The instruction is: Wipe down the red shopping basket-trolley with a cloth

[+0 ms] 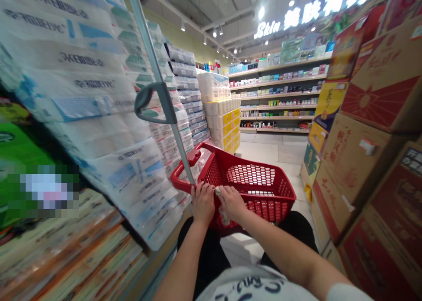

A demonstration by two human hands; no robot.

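In the head view a red shopping basket [250, 196] with perforated walls stands between my knees. Its grey telescopic pull rod [184, 154] rises from the left end and leans left, with a grey grip [156, 103] on it. My left hand [203, 200] is closed over the basket's rim beside the foot of the rod. Right next to it, my right hand [232, 202] is closed on a crumpled whitish cloth [224, 216], pressed against the same rim. Part of the cloth hangs down outside the basket wall. No goods show inside the basket.
Stacked tissue packs [89, 72] rise close on my left. Cardboard cartons [356, 160] are piled on my right. The tiled aisle floor [273, 149] runs ahead to shelves [280, 96] of small products. A blurred-out patch [49, 191] sits at the left edge.
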